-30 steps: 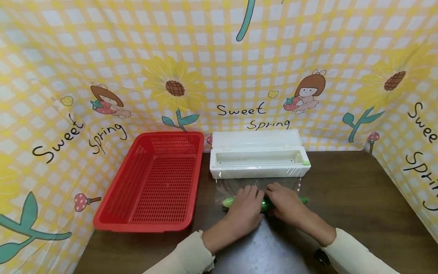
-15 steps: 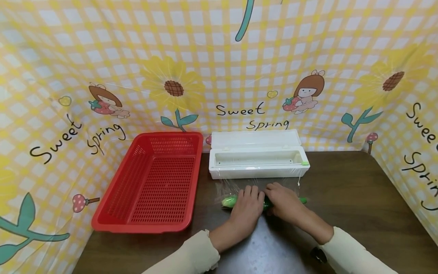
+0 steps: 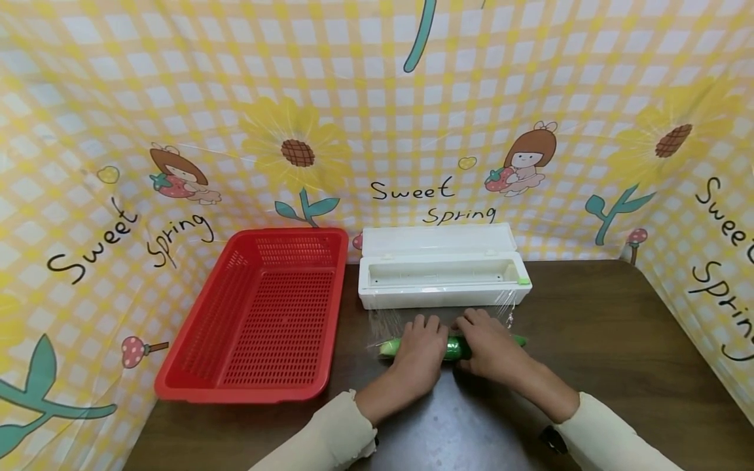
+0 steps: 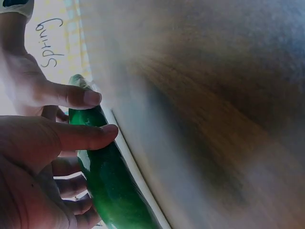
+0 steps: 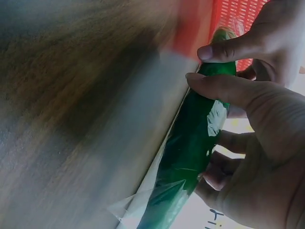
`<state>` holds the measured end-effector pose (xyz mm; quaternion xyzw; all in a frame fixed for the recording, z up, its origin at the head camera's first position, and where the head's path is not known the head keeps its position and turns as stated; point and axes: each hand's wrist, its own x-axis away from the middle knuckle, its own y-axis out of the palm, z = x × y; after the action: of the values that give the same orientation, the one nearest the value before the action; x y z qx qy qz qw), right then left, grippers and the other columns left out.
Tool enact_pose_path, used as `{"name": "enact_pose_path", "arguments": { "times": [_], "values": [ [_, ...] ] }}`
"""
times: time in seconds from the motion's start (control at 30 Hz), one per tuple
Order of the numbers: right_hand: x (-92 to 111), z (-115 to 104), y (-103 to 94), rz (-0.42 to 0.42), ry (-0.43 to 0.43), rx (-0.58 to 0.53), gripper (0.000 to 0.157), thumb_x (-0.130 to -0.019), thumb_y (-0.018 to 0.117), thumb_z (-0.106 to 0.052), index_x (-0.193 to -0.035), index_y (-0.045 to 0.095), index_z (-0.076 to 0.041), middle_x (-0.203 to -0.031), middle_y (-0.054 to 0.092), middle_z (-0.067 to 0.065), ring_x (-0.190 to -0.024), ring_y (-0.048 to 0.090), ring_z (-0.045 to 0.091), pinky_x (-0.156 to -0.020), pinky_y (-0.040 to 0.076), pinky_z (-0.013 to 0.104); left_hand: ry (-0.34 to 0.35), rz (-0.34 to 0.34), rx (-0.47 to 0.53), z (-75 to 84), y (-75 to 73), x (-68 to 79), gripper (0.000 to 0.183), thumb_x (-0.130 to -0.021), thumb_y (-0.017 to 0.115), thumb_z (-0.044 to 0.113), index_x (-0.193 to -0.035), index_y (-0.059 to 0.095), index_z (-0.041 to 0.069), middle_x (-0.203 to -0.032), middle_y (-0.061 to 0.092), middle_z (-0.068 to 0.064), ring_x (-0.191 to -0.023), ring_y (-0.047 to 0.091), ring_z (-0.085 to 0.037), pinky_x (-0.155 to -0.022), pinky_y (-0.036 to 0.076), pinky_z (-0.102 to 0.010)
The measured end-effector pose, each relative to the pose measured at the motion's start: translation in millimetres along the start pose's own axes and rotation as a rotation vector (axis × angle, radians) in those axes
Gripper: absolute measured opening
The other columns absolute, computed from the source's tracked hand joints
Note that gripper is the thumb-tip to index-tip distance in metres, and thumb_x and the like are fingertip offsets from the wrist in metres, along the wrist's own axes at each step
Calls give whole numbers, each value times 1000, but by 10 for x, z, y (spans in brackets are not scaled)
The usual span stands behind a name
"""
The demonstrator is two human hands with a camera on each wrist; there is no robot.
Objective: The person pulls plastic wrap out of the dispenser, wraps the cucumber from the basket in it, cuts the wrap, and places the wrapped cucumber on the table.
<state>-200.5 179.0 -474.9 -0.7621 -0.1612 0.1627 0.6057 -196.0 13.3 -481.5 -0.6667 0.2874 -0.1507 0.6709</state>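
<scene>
A dark green cucumber (image 3: 455, 348) with a paler left end lies crosswise in front of the cling film box, wrapped in clear film. My left hand (image 3: 419, 353) grips its left half, the thumb (image 4: 90, 137) along the near side and the fingers over the top. On the right half, my right hand (image 3: 490, 343) holds it the same way, its thumb (image 5: 214, 87) close to the left one. Cling film (image 3: 384, 320) stretches from the front edge of the white cling film box (image 3: 442, 299) to the cucumber. A loose film corner (image 5: 138, 202) sticks out in the right wrist view.
The box's lid (image 3: 438, 240) stands raised at the back, with a green piece (image 3: 523, 281) at the right end of its front edge. To the left sits a red perforated basket (image 3: 326, 340). A checkered cloth (image 3: 412, 131) hangs behind the brown table (image 3: 618, 340).
Both hands have shifted slightly on the cucumber, their fingertips now a little farther forward toward the box. The cucumber's paler end looks slightly turned. Box and basket stay in place.
</scene>
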Motion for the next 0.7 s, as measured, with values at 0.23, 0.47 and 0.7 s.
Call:
{"name": "enact_pose_path", "arguments": {
  "times": [0.23,0.47,0.7],
  "values": [
    [67,-21,64,158,-131,81,62,-61,89,-27,-110,57,-7,-104,53,6,-98,48,26,-86,44,43,-9,-39,17,-32,-9,-13,35,-70,80,19,-102,66,13,-95,55,-2,-84,49,-21,-70,43,-32],
    [131,-40,143,274,-150,189,45,-68,81,-15,-105,57,-7,-99,54,6,-92,51,25,-81,47,42,-8,-41,53,-67,-30,-28,25,-71,75,12,-93,64,13,-91,55,-2,-78,48,-20,-66,41,-30],
    [98,-34,114,227,-100,163,44,-60,84,-12,-97,61,-8,-97,62,5,-95,55,24,-79,47,42,-4,1,16,-19,-40,4,35,-69,77,14,-100,62,14,-97,55,-1,-87,49,-21,-70,41,-32]
  ]
}}
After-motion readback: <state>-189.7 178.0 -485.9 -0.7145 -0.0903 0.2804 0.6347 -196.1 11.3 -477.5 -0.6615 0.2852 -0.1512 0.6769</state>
